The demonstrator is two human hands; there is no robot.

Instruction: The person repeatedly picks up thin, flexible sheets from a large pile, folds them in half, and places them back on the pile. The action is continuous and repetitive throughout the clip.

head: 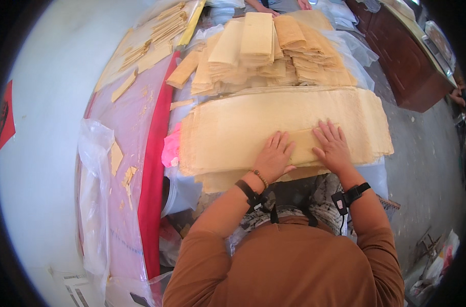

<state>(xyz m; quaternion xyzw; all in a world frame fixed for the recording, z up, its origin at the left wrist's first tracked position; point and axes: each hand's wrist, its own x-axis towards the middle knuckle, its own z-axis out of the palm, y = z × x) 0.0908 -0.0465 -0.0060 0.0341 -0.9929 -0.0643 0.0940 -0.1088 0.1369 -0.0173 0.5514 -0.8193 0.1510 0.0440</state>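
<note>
A broad stack of thin, pale yellow sheets (256,115), perhaps tofu skin, lies before me with ragged edges. On its near part rests a narrow folded piece (304,144) of like material. My left hand (275,155) lies flat on the left end of this piece, fingers somewhat spread. My right hand (333,147) presses on its right end, palm down with fingers apart. Both hands seem to rest on the surface without gripping; what lies beneath the palms is hidden. Beyond the stack, folded bundles (256,42) of the same sheets are heaped up.
Left of the work table stands a plastic-covered surface (127,115) with a red edge, bearing strips (167,27) and scraps. Pink plastic (171,147) touches the stack's left side. Another person's hand (267,10) shows at the far end. A dark red wooden cabinet (402,57) stands right.
</note>
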